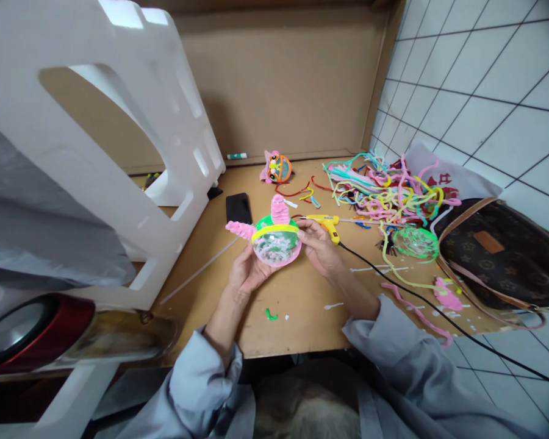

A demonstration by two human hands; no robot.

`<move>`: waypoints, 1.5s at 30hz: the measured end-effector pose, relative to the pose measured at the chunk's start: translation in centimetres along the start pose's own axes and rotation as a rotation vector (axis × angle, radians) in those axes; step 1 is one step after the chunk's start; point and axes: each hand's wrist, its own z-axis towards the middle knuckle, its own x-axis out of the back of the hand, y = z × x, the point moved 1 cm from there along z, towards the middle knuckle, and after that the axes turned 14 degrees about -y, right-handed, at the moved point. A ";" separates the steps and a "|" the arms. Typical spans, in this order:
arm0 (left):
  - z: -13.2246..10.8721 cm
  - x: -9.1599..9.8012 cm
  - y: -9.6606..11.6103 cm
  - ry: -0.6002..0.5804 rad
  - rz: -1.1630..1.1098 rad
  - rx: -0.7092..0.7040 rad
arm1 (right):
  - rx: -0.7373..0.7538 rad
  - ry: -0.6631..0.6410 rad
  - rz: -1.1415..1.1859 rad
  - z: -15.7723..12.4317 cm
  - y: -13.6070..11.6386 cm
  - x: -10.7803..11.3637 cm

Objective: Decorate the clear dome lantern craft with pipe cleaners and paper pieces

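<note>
Pink-eared ball (pixel 277 247) in both hands (pixel 251 268) (pixel 321 249), well inside table edge (pixel 297 349)

The ball (pixel 278 250) looks like clear, glossy plastic, and its ears (pixel 280 210) are of fuzzy material. The glue gun (pixel 326 221) and the white frame (pixel 176 140) seem smooth plastic. The bag (pixel 507 259) resembles leather; the tiles (pixel 466 103) are smooth; the sleeves (pixel 402 347) are matt cloth.
</note>
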 end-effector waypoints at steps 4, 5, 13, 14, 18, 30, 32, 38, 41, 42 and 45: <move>0.0 -0.3 0.0 -0.007 0.003 0.001 | -0.034 0.027 0.051 0.3 0.4 0.2; 0.0 -0.4 0.0 -0.001 0.002 -0.002 | -0.036 0.030 0.041 0.3 0.4 0.2; 0.5 0.1 -0.1 0.166 0.071 -0.106 | 0.309 0.300 -0.510 -0.6 -0.7 -0.2; 0.5 0.1 -0.2 0.198 0.088 -0.131 | 0.361 0.299 -0.627 -0.9 -0.9 -0.4; 0.6 -0.4 -0.4 0.246 0.132 -0.186 | 0.489 0.136 -0.982 -1.6 -1.4 -1.4; 0.8 -1.2 -1.2 0.177 0.125 -0.182 | 0.451 -0.149 -1.454 -2.1 -0.2 -1.8; 0.8 -1.2 -1.2 0.172 0.111 -0.188 | 0.455 -0.155 -1.522 -2.2 0.0 -1.9; 0.7 -1.3 -1.2 0.191 0.085 -0.158 | 0.478 -0.189 -1.589 -2.2 0.2 -2.0; 0.6 -1.4 -1.2 0.174 0.092 -0.142 | 0.483 -0.173 -1.586 -2.1 0.1 -1.9; 0.6 -1.4 -1.2 0.164 0.098 -0.138 | 0.473 -0.168 -1.581 -2.1 0.0 -1.8; 0.6 -1.3 -1.2 0.141 0.107 -0.131 | 0.458 -0.175 -1.566 -2.1 -0.1 -1.6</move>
